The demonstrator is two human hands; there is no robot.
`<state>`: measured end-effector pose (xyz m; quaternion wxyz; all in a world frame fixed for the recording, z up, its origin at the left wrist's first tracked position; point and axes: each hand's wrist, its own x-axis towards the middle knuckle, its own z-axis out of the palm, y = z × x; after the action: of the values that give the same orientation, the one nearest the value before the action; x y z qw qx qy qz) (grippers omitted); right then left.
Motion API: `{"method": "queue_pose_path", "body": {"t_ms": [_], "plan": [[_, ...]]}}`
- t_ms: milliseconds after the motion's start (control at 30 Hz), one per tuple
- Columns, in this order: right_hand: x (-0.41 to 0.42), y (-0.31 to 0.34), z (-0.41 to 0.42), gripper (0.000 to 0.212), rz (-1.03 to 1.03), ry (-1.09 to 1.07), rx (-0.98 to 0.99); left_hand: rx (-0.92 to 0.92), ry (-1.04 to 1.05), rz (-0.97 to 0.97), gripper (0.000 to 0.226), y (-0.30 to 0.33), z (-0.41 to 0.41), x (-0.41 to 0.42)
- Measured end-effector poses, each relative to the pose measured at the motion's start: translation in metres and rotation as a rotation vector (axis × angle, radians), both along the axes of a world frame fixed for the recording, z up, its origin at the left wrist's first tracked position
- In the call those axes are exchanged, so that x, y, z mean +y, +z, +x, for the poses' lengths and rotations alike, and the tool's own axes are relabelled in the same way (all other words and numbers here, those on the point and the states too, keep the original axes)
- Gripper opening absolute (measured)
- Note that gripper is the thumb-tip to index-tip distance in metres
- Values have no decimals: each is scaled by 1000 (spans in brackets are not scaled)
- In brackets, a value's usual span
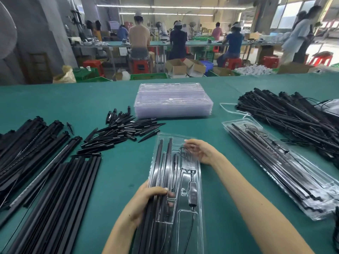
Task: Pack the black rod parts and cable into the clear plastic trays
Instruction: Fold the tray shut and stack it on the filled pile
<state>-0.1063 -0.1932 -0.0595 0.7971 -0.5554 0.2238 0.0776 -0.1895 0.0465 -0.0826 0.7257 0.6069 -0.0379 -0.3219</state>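
A green worktop (113, 176) is filling the lower part of the view, with a workshop of seated people lying beyond its far edge. On the left, a large spread of long black rods (55, 189) is lying side by side, running from the near edge toward the middle. On the far right, a heap of black rods tangled with thin cable (286, 114) is sitting near the worktop's edge. Just beside that heap, a stack of filled trays (286, 173) is lying at a slant, each one holding rods under clear plastic. At the far middle, a stack of empty clear plastic trays (173, 99) is resting flat. Between that stack and the long rods, a loose pile of short pointed black stakes (121, 131) is lying scattered.

In the near middle, one clear plastic tray (185, 213) is lying lengthwise in front of the person. Several black rods (161, 173) are sitting in its left channels, and a black cable with an inline controller (192, 193) is lying in its right compartment, its coiled end near the far end of the tray.

The left hand (146, 200) is gripping the tray's left side, its fingers (159, 190) curled shut over the rods. The right hand (203, 151) is resting on the tray's far right part, its fingers (190, 143) loosely apart and pressing on the plastic over the coiled cable.
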Motion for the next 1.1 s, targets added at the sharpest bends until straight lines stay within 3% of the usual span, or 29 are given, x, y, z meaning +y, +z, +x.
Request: {"method": "queue_pose_path", "body": {"t_ms": [367, 467, 633, 733, 1100], "plan": [[6, -1, 5, 11, -137, -123, -96, -2, -10, 9, 59, 1, -1, 0], [10, -1, 6, 9, -138, -172, -103, -8, -11, 13, 48, 0, -1, 1], [2, -5, 5, 1, -128, -33, -40, -10, -11, 3, 48, 2, 0, 1], [-4, -5, 4, 8, -131, 37, 36, -17, -11, -5, 46, 1, 0, 1], [-5, -5, 3, 4, -89, -1, 35, -22, -14, 9, 45, -5, 3, -2]]}}
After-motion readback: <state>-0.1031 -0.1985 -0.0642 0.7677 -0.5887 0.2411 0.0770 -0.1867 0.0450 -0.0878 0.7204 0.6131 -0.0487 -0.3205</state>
